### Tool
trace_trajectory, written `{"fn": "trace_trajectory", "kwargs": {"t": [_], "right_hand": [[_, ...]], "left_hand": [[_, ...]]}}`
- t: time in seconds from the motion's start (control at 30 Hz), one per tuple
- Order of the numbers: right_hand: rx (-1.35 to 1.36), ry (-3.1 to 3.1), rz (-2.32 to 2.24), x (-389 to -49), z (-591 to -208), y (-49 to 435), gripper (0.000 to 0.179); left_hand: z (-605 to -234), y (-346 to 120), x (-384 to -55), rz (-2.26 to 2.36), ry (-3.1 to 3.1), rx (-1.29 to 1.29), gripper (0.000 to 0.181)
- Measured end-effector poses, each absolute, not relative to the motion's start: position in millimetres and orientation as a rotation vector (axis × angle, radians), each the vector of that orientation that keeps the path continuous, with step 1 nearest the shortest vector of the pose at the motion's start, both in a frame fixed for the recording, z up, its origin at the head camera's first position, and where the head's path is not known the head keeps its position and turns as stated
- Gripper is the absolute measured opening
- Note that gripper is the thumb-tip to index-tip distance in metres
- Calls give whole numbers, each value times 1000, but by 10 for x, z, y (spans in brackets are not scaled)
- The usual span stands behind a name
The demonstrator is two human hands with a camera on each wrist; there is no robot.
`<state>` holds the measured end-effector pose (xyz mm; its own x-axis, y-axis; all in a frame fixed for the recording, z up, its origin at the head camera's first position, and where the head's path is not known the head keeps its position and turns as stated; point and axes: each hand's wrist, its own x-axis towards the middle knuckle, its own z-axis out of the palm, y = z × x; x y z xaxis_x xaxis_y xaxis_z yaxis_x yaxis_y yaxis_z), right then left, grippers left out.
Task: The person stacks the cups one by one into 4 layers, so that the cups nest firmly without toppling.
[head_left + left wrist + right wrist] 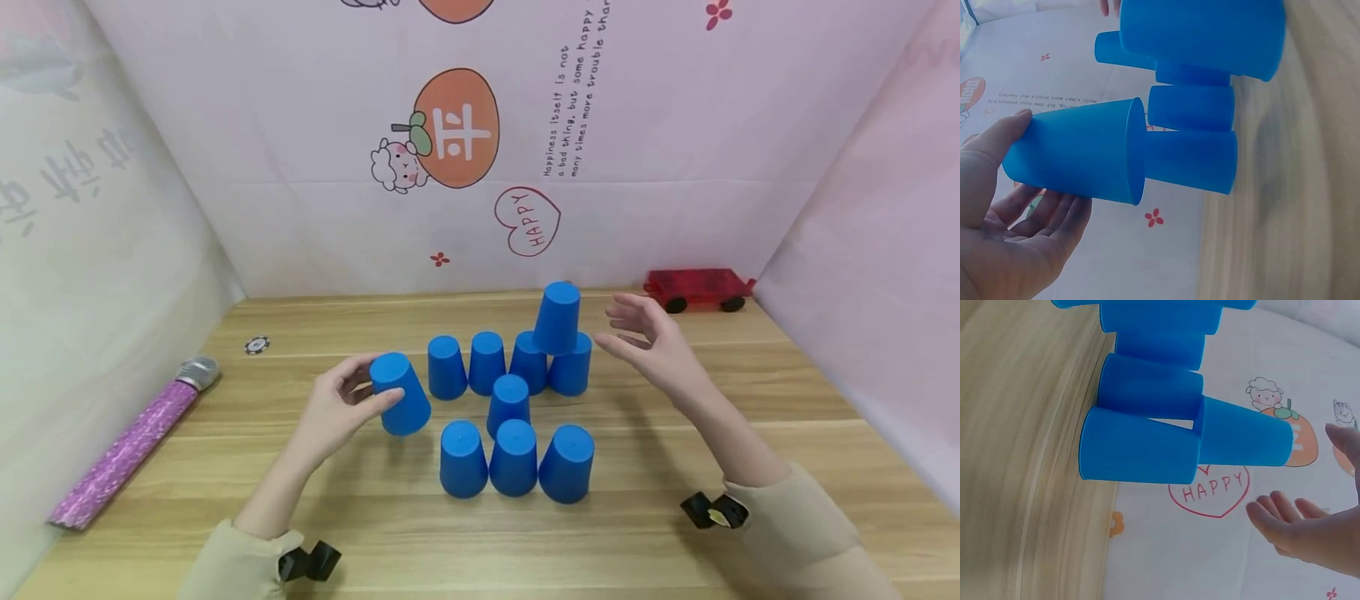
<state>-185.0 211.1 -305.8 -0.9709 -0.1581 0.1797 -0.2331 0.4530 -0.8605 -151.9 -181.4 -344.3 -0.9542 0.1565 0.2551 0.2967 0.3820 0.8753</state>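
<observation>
My left hand (341, 404) grips an upside-down blue cup (401, 396), thumb on one side and fingers on the other. In the left wrist view this cup (1079, 150) has its wide rim facing the other cups. A back row of several blue cups (447, 368) stands just right of it. Across the two rightmost of these rests an upper cup (558, 318). My right hand (648, 342) is beside that upper cup, apart from it, fingers spread and holding nothing. Three more cups (513, 458) form a front row, with a single cup (508, 404) behind its middle.
A pink glittery microphone (127, 450) lies along the left side of the wooden table (375, 542). Near the back left is a poker chip (257, 345). A red toy cart (699, 289) stands at the back right, by the printed cloth wall (315, 233).
</observation>
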Motion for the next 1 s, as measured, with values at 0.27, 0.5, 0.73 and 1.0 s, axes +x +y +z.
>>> {"fn": "trace_trajectory", "kwargs": {"t": [0.27,0.5,0.73,1.0], "right_hand": [[589,-2840,1451,-1612,-3079,2193,59],[857,-2888,1347,-1450,-3221,2194,51],[1011,-2897,1313,-1358,-3326,2123,52],[1055,-2909,1276,-1287,-3384,2015,55]], "left_hand": [[-3279,-1742,-1693,-1639,-2466,-360,50],[-3198,-1688,-1845,-1619,-2482,-300,55],[-3117,-1612,-1985,-1594,-2461,-306,56],[-3103,-1476,-2142,-1592,-2444,-328,61]]}}
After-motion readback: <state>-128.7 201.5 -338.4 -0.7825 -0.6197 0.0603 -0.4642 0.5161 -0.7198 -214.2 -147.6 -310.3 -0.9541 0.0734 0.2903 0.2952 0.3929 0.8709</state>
